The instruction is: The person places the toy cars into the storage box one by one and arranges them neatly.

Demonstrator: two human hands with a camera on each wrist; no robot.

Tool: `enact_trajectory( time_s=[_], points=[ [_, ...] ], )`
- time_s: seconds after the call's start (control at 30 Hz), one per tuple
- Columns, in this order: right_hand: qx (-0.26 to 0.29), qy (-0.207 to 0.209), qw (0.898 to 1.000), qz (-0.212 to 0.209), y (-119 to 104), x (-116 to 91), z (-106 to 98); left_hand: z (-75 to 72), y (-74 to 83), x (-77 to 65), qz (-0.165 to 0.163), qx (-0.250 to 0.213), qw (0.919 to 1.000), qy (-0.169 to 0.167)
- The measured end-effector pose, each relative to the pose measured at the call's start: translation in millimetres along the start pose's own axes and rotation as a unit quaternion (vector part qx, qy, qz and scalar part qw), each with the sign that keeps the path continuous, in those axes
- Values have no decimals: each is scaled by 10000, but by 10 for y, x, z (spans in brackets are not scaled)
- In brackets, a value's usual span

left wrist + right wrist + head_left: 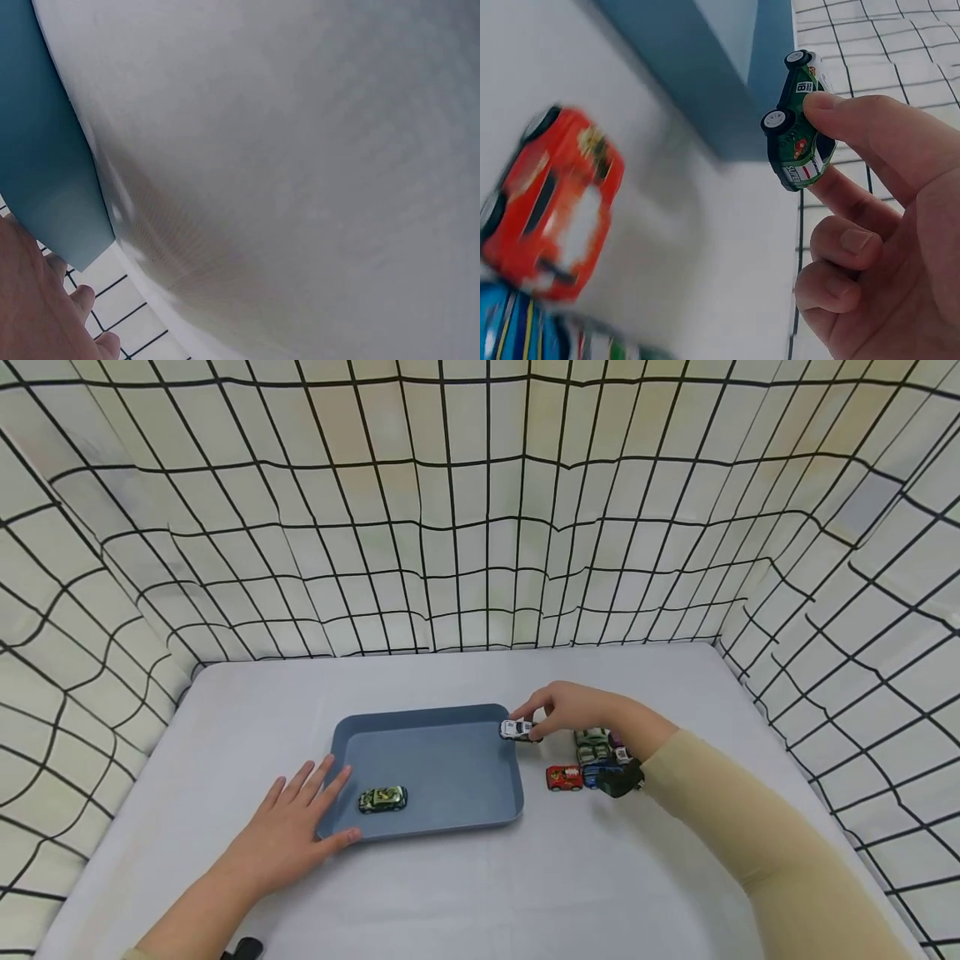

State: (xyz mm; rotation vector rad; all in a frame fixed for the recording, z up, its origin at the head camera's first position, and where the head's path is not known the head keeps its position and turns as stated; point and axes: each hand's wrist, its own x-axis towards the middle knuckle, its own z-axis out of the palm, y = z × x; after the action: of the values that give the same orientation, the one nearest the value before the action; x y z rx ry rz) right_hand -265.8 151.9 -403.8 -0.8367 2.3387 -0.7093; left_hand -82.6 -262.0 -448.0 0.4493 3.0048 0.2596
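My right hand (573, 706) pinches a small toy car (516, 729) between thumb and fingers, at the back right corner of the blue tray (442, 831). From above the car's top looks white; the right wrist view shows the dark green side of the toy car (799, 127), with white wheels, held above the table beside the tray wall. With spread, straight fingers, my left hand (288, 827) lies over the tray's left edge. A camouflage-patterned toy car (382, 799) sits in the tray's front left part, to the right of that hand.
Right of the tray, a red toy car (564, 777) stands beside a blue toy car (592, 774), with green toy cars (592, 745) behind, partly under the right forearm. White cloth (420, 893) covers the table. Black netting (465, 527) over white sheeting encloses the back and sides.
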Motion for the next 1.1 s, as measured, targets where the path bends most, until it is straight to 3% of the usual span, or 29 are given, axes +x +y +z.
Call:
enact_trajectory(
  time_s=[0.53, 1.1],
  points=[
    [98, -145, 9993, -317, -473, 563, 217, 26, 0, -5, -23, 51, 10000, -5],
    [-697, -462, 9952, -518, -986, 1151, 739, 16, -2, 15, -88, 109, 9999, -58]
  ],
)
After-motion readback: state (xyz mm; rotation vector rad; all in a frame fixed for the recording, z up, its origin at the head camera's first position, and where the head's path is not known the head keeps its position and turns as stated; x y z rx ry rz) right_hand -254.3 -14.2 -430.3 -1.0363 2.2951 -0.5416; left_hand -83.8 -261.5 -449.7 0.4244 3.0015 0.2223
